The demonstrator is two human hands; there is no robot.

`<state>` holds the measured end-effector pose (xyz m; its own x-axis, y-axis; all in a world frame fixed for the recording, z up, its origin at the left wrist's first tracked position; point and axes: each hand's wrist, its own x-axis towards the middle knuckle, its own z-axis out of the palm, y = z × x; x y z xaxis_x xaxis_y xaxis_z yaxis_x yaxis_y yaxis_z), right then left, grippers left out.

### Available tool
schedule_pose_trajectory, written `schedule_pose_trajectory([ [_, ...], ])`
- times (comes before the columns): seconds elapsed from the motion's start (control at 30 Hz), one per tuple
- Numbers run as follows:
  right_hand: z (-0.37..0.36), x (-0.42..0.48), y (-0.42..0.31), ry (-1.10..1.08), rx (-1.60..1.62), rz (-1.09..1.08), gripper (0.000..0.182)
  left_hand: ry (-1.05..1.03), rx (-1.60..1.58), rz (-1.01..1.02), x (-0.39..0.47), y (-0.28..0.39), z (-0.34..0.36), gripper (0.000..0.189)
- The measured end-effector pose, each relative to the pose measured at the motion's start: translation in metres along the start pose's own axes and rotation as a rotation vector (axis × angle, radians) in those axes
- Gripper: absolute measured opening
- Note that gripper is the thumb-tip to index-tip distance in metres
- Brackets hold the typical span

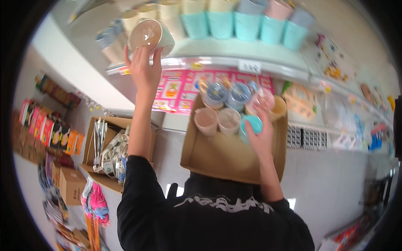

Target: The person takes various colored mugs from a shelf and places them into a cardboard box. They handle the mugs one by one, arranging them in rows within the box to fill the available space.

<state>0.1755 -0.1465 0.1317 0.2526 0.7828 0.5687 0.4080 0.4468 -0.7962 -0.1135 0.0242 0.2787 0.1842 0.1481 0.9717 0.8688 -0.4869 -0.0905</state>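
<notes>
My left hand (143, 70) is raised to the upper shelf at its left end. It holds a cream plastic-wrapped cup-shaped container (168, 39) tilted, its round mouth towards me. Lower down, my right hand (263, 138) is at a turquoise cup (253, 123) in an open cardboard box (216, 160), thumb and fingers about its rim. Those fingertips also reach the pink wrapped cup (263, 98) behind it. Beside it in the box stand a clear-wrapped pale cup (229, 120), a brownish-pink cup (206, 120) and blue-topped wrapped cups (238, 94).
Turquoise containers (220, 25) line the upper shelf (235, 50), with a price rail along its edge. A pink printed sheet (176, 91) lies on the shelf below. At left are a white pillar (81, 66), a carton of cords and rods (110, 153) and mop heads (95, 200).
</notes>
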Motion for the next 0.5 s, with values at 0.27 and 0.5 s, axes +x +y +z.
schedule_pose_trajectory([
  [0.27,-0.003,-0.054,-0.001,0.223,0.020,0.120,0.082,-0.390,-0.624,0.193,-0.092,0.225,-0.047,0.032],
  [0.5,-0.051,-0.112,0.057,0.289,-0.193,0.485,0.076,-0.542,-0.834,0.210,-0.151,0.321,-0.024,0.032],
])
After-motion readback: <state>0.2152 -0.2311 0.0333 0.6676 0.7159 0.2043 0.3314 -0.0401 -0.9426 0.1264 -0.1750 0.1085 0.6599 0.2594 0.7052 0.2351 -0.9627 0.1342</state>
